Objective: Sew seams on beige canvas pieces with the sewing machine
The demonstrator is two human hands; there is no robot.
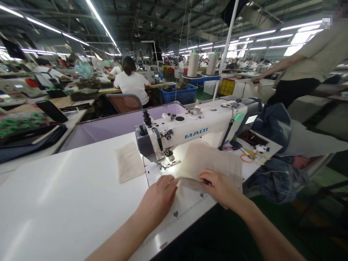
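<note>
A white sewing machine [190,127] stands on a white table [81,203], its lamp lighting the needle area. Just in front of the presser foot, my left hand [163,192] pinches the left edge of a beige cloth piece [190,184]. The right end of that piece is between the thumb and fingers of my right hand [217,185]. More beige fabric [201,157] lies behind it, under the machine arm and to the right. A separate beige cloth panel [130,162] rests flat left of the machine head.
Scissors and small tools [248,156] lie at the table's right end, with denim garments [280,177] beyond. Two thread cones [193,65] stand behind the machine. A person [307,61] stands at the right; another [132,81] sits ahead near a blue basket [178,95].
</note>
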